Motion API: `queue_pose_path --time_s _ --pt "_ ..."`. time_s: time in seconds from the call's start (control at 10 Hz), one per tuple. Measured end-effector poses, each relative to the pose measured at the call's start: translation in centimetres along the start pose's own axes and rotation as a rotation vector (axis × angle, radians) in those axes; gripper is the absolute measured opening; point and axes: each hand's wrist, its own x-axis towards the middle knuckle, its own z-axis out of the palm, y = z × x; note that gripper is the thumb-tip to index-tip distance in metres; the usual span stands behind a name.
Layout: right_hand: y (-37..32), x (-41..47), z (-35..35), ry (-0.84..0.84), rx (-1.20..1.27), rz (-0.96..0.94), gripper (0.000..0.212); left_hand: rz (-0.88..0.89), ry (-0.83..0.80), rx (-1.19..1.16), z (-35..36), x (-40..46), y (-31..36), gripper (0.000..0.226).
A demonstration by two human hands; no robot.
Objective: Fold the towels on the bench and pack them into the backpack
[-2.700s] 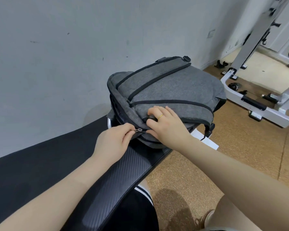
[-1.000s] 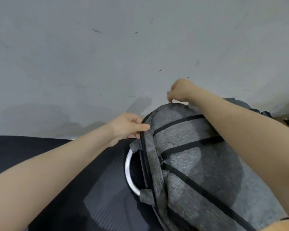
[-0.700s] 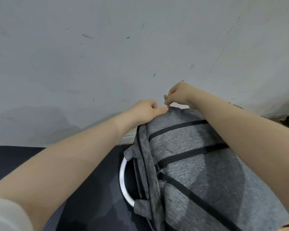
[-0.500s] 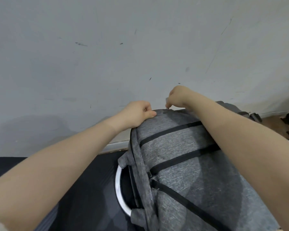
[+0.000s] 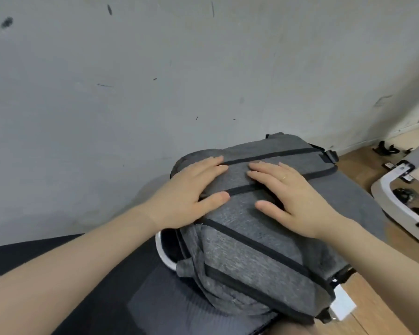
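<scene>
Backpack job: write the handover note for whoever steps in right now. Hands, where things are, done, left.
Left hand: open, flat on the top of the backpack.
Right hand: open, flat on the backpack beside the left, a ring on one finger.
Backpack: grey, lying on the end of the black bench by the wall.
Done: no towels in sight on the visible part of the bench; no open zip shows from here, so the bag looks shut.
Left: confirm the towels are inside and the zip is fully shut; neither can be seen from this view.

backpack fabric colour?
Heathered grey backpack with black strips; seen in the head view.
</scene>
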Motion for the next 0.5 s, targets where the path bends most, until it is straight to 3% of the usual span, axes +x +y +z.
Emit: queue_pose_path --time_s 0.1,0.2,0.3,0.4,0.5 --pt "0.9 -0.9 1.7 -0.071 -0.077 0.003 0.080 0.054 -0.056 0.241 1.8 0.2 0.2 0.089" --pt "0.9 1.1 2.0 -0.140 -0.134 -0.005 0.084 -0.047 -0.120 0.324 2.7 0.5 -1.3 0.092" --pt "0.2 2.9 1.3 -0.279 -0.134 -0.015 0.085 -0.126 -0.293 0.291 1.9 0.1 -2.0 0.095" --pt "-0.6 3.2 -2.3 -0.474 -0.044 0.030 0.082 -0.176 -0.469 0.290 -1.6 1.2 0.2 0.089" --pt "-1.9 3.2 -9.3 -0.681 0.075 0.138 0.067 -0.258 -0.628 0.285 -6.8 2.6 4.3 0.067"
